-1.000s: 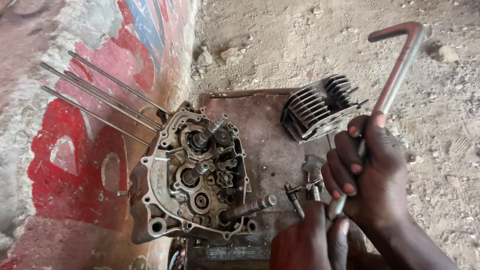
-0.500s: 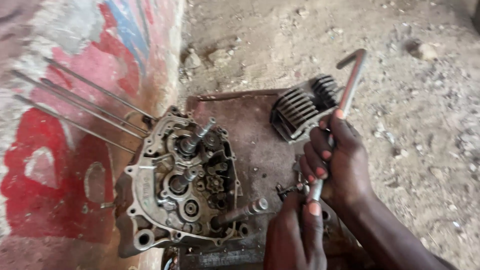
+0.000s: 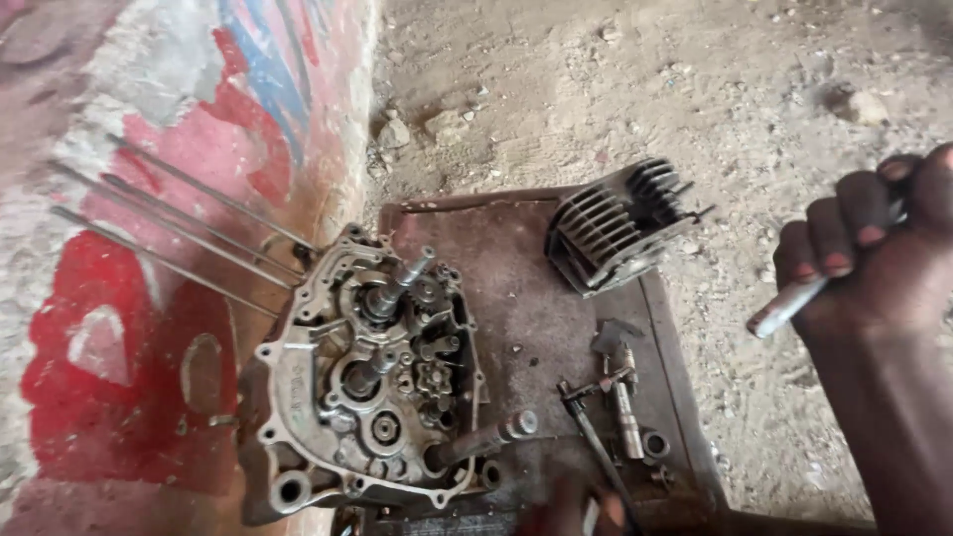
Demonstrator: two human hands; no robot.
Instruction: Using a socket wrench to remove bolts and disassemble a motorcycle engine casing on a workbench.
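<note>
My right hand [image 3: 874, 258] is at the right edge, above the dirt ground, closed around the shaft of a long metal wrench [image 3: 789, 306] whose bare end pokes out to the lower left. Only the blurred fingertips of my left hand [image 3: 586, 514] show at the bottom edge, close to a thin rod [image 3: 596, 447]; their grip is unclear. An open engine crankcase [image 3: 367, 387] with gears and shafts lies on a rusty brown board [image 3: 516, 288]. A finned cylinder block [image 3: 615, 223] rests on the board's far right corner.
Long thin studs [image 3: 169, 228] stick out of the crankcase toward the left, over a wall painted red, blue and white [image 3: 119, 377]. Small loose metal parts [image 3: 625, 397] lie on the board's right side. Sandy ground with stones [image 3: 695, 79] surrounds the board.
My right hand has carried the wrench away from the small parts to the right edge. My left hand has sunk to the bottom edge. The view has moved closer.
</note>
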